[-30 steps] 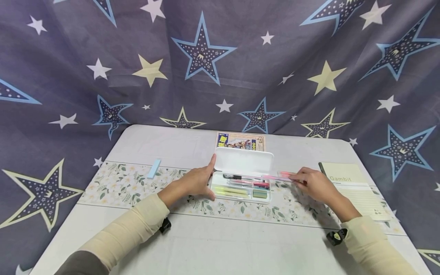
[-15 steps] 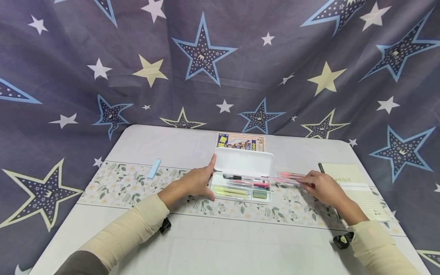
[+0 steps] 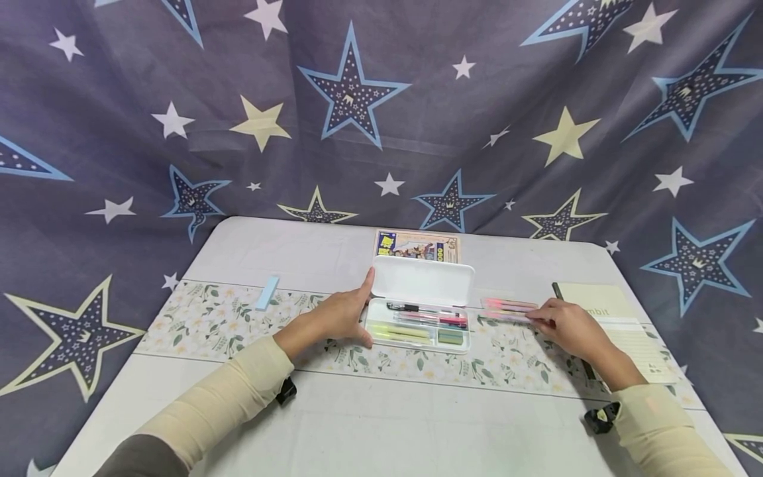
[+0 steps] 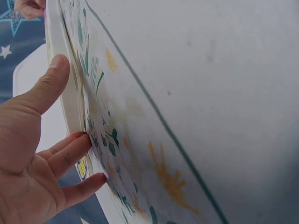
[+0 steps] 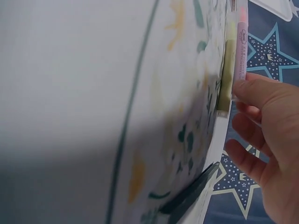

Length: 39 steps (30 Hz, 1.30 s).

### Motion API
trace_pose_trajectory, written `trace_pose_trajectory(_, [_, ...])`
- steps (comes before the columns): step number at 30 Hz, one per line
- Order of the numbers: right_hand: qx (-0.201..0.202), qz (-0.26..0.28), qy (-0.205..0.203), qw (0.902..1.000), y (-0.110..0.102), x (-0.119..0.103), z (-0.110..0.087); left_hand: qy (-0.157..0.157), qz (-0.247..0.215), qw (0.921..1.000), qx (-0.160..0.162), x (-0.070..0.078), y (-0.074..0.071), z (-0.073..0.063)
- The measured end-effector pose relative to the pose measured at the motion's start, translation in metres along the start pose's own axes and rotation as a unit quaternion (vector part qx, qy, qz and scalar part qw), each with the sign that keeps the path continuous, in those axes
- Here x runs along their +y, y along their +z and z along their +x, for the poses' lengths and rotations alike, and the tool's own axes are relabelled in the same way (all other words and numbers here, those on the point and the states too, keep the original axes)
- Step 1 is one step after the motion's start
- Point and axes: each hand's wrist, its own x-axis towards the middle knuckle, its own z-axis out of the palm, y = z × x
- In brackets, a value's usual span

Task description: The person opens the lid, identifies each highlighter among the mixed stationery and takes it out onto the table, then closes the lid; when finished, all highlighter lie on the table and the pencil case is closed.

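An open white pencil case lies mid-table, its lid tipped back. Inside are a black pen, a red-ended pen, yellow-green sticks and a small green block. My left hand rests against the case's left end, thumb at the front corner, fingers spread toward the lid. To the right, my right hand pinches the end of a slim lilac-and-pink highlighter between thumb and forefinger. This highlighter lies over a yellow-green one, beside pink ones in a clear sleeve.
A cream notebook lies right, with a dark pen along its left edge, partly behind my right hand. Left stands a light blue strip. A printed booklet lies behind the lid. A star-patterned curtain hangs behind the table.
My right hand has moved right and slightly toward me, carrying the highlighter away from the case to beside the other highlighters. My left hand has stayed at the case.
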Motion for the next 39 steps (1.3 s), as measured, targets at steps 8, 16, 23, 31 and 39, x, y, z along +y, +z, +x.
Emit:
trace_pose_trajectory(8, [-0.014,-0.005,0.018,0.9997,0.0016,0.0064,-0.0036,0.012,-0.004,0.9999,0.004,-0.0007,-0.0001,0.0004])
trace_pose_trajectory(16, [-0.039,0.001,0.051,0.9979,0.0021,0.0104,-0.0015,0.009,-0.006,0.9999,0.002,0.0007,-0.0009,0.0007])
trace_pose_trajectory(23, [-0.045,0.004,0.070,0.9965,0.0033,0.0071,0.0002,0.010,-0.010,0.9999,0.004,0.0009,-0.0003,-0.0005])
trace_pose_trajectory(31, [-0.031,-0.005,0.077,0.9966,0.0045,0.0069,0.0025,0.007,-0.010,0.9999,0.005,0.0006,0.0000,-0.0009])
trace_pose_trajectory(39, [-0.029,-0.006,0.069,0.9972,0.0007,0.0057,0.0039,0.006,-0.007,1.0000,0.003,0.0009,-0.0011,-0.0009])
